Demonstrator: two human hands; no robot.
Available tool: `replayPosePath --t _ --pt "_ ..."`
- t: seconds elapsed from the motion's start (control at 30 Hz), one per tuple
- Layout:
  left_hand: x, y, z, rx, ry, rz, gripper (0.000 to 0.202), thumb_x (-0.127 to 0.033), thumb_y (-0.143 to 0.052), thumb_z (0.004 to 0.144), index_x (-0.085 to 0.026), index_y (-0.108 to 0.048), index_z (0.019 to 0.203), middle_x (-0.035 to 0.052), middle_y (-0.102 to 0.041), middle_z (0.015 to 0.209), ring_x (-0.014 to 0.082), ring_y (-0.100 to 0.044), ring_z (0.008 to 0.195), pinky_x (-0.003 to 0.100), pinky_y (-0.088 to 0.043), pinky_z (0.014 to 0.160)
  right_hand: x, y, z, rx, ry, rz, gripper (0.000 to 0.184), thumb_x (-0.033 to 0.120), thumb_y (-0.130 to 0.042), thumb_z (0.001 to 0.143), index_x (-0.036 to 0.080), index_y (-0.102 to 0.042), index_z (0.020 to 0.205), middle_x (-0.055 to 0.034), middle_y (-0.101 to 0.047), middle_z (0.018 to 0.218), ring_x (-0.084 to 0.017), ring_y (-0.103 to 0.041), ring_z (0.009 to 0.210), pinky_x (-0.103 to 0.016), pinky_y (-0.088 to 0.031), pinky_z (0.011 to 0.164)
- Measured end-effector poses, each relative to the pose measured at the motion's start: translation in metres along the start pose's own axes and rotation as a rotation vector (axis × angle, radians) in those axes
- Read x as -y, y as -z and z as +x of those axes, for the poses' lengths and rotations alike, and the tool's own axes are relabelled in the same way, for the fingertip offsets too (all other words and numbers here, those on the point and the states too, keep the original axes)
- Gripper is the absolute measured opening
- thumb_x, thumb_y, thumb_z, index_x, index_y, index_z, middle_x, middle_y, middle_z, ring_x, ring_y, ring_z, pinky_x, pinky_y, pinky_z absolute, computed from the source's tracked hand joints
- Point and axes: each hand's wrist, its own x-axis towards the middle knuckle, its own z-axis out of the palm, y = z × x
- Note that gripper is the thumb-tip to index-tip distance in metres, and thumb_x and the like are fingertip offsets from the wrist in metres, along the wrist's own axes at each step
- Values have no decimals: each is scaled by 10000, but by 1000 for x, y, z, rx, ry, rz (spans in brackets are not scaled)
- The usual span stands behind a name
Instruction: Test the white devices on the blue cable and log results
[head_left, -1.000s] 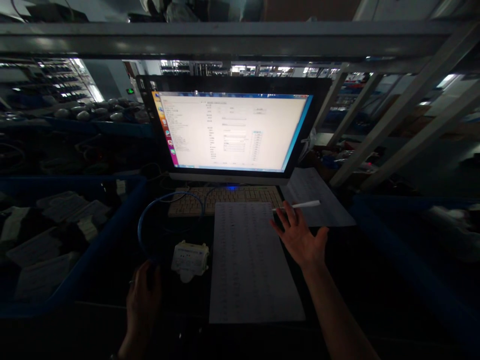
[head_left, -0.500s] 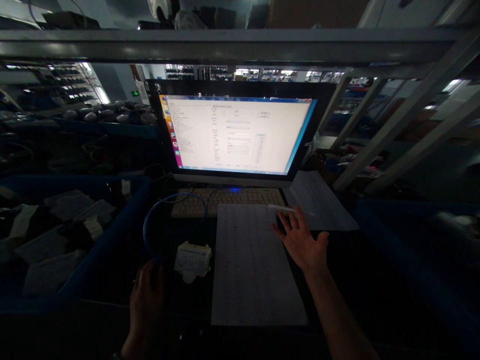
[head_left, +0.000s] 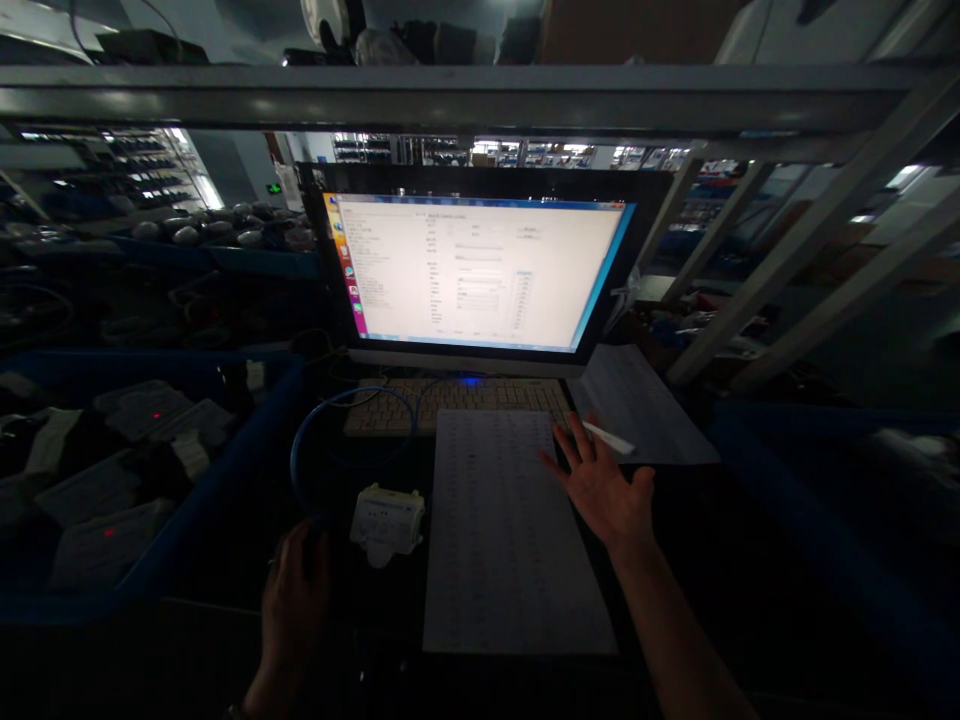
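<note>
My right hand [head_left: 600,487] lies open with its fingers spread at the right edge of a long printed sheet [head_left: 502,540]. Its fingertips reach a white pen [head_left: 613,439] that lies slanted on the dark table. My left hand [head_left: 292,590] rests low on the left with curled fingers over something dark I cannot make out. It sits close to a small white device [head_left: 386,515], near where a looped blue cable [head_left: 300,450] comes down. The sheet covers part of a pale keyboard [head_left: 405,405].
A lit monitor [head_left: 480,270] stands behind the keyboard. A second paper [head_left: 637,395] lies to its right. A blue bin [head_left: 232,465] with pale packets fills the left side. Slanted metal frame bars [head_left: 787,250] rise on the right, and a beam crosses overhead.
The white pen has shifted under my right fingertips and now lies slanted down to the right. My right hand stays spread at the sheet's edge. My left hand has barely moved.
</note>
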Motion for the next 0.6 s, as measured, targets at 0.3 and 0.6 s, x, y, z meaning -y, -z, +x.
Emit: replayPosePath --t 0.3,0.6 --pt "3 -2 -1 -6 -36 -27 309 -435 -423 847 -196 -555 991 103 -672 953 245 -657 880 371 -519 736 -2 3 2 15 -8 -23 731 733 -700 467 400 -611 1112 36 -377 1470 -279 -264 1376 -578 -330 1037" --pt "11 -13 -6 -56 -65 -69 347 -473 -401 858 -213 -597 980 88 -692 944 232 -676 859 362 -549 714 -18 33 12 -36 44 -106 517 641 -643 657 383 -632 1105 -8 -550 1331 -258 -507 1210 -519 -432 976"
